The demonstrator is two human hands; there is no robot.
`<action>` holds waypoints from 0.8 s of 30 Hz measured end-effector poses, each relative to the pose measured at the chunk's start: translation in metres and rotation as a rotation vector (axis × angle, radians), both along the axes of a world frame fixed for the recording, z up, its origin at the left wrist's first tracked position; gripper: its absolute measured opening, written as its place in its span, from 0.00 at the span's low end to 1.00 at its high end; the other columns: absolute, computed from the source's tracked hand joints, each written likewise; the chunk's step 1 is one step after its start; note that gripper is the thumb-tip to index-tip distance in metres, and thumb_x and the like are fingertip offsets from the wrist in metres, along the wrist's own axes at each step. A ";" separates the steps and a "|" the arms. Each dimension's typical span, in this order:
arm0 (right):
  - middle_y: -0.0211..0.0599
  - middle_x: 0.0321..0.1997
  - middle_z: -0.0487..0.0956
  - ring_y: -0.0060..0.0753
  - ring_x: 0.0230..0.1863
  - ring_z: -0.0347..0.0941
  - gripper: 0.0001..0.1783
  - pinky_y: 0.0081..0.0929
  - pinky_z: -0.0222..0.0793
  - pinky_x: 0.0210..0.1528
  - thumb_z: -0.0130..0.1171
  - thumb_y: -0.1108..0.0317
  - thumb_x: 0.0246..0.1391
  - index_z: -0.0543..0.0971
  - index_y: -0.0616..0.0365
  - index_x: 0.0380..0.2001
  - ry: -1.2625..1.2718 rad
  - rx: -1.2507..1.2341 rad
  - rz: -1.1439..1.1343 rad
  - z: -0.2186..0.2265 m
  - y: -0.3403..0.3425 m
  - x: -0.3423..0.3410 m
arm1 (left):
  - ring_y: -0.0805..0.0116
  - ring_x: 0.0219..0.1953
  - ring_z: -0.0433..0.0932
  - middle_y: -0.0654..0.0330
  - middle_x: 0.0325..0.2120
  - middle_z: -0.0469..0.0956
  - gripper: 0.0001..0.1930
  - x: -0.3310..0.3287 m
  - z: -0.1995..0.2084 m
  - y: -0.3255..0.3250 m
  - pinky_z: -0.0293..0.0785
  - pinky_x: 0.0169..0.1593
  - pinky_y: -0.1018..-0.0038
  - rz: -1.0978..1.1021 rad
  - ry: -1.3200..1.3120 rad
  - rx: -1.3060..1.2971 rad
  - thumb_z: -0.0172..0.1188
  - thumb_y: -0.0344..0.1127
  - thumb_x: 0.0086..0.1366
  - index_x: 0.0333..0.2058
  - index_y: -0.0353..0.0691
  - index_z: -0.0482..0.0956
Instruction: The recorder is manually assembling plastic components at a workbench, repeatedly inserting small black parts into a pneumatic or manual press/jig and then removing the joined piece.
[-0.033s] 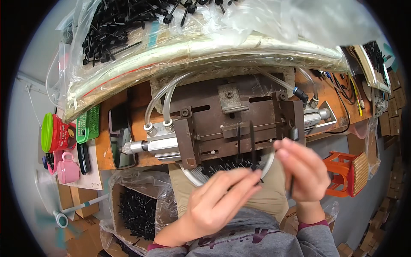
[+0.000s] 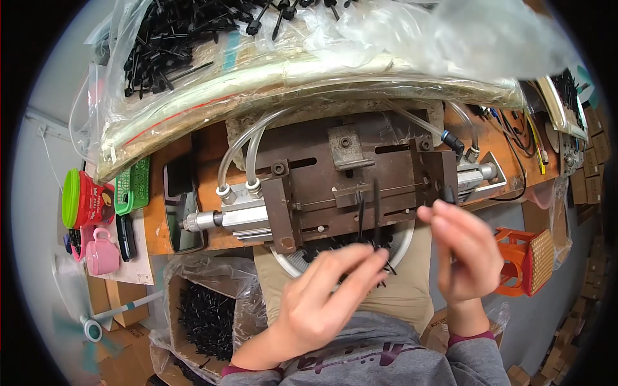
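Note:
My left hand (image 2: 318, 302) is closed in a pinch on thin black plastic rods (image 2: 376, 209), which stick up from between its fingertips in front of the metal clamping fixture (image 2: 315, 141). To its right, my right hand (image 2: 470, 257) is raised with its fingers curled round a black plastic part (image 2: 449, 194); the dark end shows above the fingertips, the rest is mostly hidden. Under the hands, a round basket with a white rim (image 2: 288, 262) rests on my lap and holds many similar black parts. Silver air cylinders (image 2: 244, 212) flank the fixture.
Black parts (image 2: 167, 51) lie on a plastic-covered shelf above the fixture. A lined carton (image 2: 248, 309) of black pieces stands at lower left. Beside the wooden bench (image 2: 158, 219) are a pink cup (image 2: 103, 254) and green basket (image 2: 134, 186); an orange stool (image 2: 512, 260) stands right.
My right hand has shifted slightly right, away from the left. My left hand has dipped a little, and the rods in it have tilted slightly.

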State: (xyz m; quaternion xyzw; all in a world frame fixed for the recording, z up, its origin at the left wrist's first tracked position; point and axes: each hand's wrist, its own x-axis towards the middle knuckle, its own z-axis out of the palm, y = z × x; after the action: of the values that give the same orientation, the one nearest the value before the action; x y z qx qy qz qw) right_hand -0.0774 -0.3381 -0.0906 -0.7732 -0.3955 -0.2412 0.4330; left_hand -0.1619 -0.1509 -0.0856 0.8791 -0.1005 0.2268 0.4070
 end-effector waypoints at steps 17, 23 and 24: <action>0.35 0.27 0.79 0.16 0.17 0.69 0.09 0.13 0.59 0.19 0.58 0.73 0.64 0.78 0.69 0.31 1.141 0.459 0.104 0.021 0.002 -0.012 | 0.70 0.26 0.82 0.53 0.46 0.84 0.17 0.015 0.001 0.008 0.75 0.28 0.79 -0.045 0.041 0.305 0.75 0.33 0.51 0.40 0.36 0.85; 0.35 0.27 0.79 0.17 0.18 0.73 0.05 0.15 0.67 0.18 0.57 0.77 0.64 0.75 0.67 0.42 1.410 0.304 0.469 0.062 0.021 0.012 | 0.66 0.34 0.85 0.53 0.38 0.85 0.17 0.005 0.025 0.016 0.82 0.34 0.76 -0.151 -0.140 -0.046 0.76 0.27 0.47 0.38 0.36 0.87; 0.34 0.27 0.79 0.16 0.18 0.73 0.06 0.14 0.66 0.18 0.58 0.77 0.63 0.75 0.67 0.43 1.368 0.229 0.469 0.072 0.029 0.020 | 0.66 0.34 0.85 0.53 0.38 0.85 0.16 0.003 0.026 0.018 0.83 0.34 0.76 -0.121 -0.146 -0.062 0.76 0.26 0.47 0.38 0.36 0.87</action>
State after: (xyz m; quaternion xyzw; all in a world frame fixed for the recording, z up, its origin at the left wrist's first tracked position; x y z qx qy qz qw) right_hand -0.0575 -0.3093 -0.0185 -0.5958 -0.1639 0.3549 0.7016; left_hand -0.1584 -0.1332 -0.0596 0.8396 -0.1757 0.2682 0.4386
